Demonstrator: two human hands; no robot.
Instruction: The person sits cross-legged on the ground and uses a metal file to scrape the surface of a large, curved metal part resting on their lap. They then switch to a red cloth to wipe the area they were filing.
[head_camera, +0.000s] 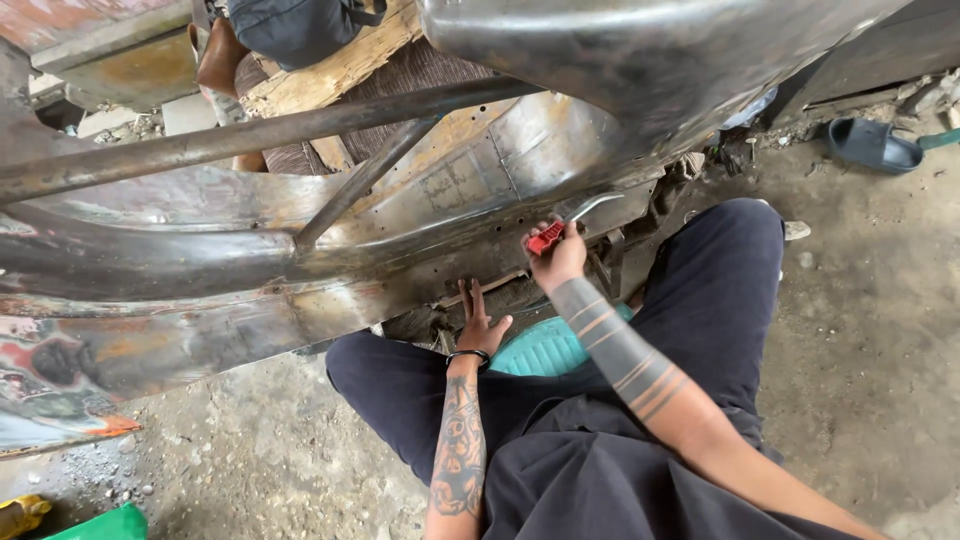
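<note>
Under the curved metal body panel (400, 220), a red-handled tool (548, 237) is held by the right hand (560, 260), with the fingers closed around the red grip; its thin metal end is placed against the lower edge of the panel. Just below this edge, the left hand (480, 325) is laid flat, the fingers apart and stretched. A teal plastic stool (545, 350) is seen below the panel, between the legs. Far right of the panel, a dark sandal (875, 145) is lying on the ground.
</note>
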